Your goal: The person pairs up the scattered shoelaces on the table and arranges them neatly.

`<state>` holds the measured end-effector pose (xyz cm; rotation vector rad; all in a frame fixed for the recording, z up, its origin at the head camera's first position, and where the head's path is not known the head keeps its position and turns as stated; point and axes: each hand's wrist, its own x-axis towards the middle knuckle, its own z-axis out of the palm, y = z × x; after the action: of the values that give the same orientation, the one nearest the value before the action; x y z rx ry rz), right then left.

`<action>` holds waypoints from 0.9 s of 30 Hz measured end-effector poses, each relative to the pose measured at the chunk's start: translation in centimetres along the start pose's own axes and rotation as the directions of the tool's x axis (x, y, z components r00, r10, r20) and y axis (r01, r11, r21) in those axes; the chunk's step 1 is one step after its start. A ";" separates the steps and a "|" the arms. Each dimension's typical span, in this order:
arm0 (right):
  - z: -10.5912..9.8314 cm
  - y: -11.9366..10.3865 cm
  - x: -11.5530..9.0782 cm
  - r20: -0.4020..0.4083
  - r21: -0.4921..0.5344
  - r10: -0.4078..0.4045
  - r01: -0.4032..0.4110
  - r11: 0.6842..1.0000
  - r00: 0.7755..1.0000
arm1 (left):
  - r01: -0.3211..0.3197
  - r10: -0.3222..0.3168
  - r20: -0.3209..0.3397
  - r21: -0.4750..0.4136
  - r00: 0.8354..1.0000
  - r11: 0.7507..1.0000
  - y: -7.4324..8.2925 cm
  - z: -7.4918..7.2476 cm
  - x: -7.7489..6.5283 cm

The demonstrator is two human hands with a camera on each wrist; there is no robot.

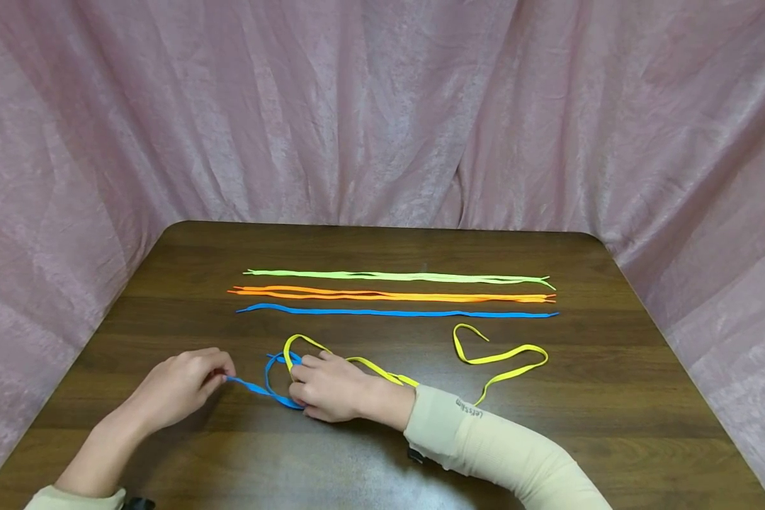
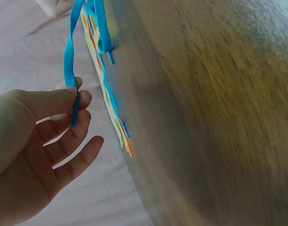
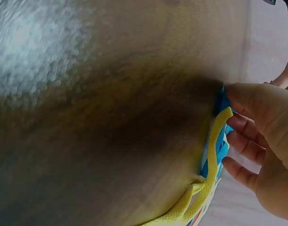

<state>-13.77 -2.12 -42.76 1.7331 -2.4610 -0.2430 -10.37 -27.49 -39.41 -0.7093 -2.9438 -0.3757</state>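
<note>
My left hand (image 1: 181,386) pinches one end of a loose blue shoelace (image 1: 255,387) between thumb and index finger; in the left wrist view the lace's tip (image 2: 74,115) sticks out below the thumb. From there the lace runs right, in loops, to my right hand (image 1: 331,388). That hand grips the blue lace (image 3: 222,101) low over the table, thumb against it; its exact hold is partly hidden. A yellow shoelace (image 1: 510,354) lies in bends on the table, passing under the right hand and forearm and curving beside the blue loops.
Beyond the hands, shoelaces lie straight in rows across the table (image 1: 166,297): a light green pair (image 1: 395,276), an orange pair (image 1: 389,295) and a single blue one (image 1: 395,312). Pink curtains (image 1: 382,106) hang around the table's back and sides.
</note>
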 end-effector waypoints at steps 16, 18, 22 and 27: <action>-1.9 2.3 -1.1 -0.031 0.161 0.019 -0.013 0.987 0.999 | 0.056 -0.057 -0.021 -0.019 0.998 0.998 -1.3 -0.6 0.1; -2.2 2.5 -1.3 -0.021 0.211 -0.002 0.006 0.977 1.000 | 0.057 -0.058 -0.024 -0.026 0.998 0.998 -1.4 -0.8 0.2; -2.6 2.7 -1.5 -0.013 0.318 -0.050 0.052 0.947 0.999 | 0.055 -0.056 -0.024 -0.040 0.998 0.998 -1.5 -1.0 0.5; -2.8 2.9 -2.0 -0.023 0.416 -0.068 0.071 0.907 0.997 | 0.060 -0.062 -0.041 -0.037 0.997 0.997 -1.7 -1.4 0.5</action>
<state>-15.29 0.53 -39.39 1.9689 -2.5874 0.3112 -11.58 -29.08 -38.39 -0.6086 -2.9310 -0.4439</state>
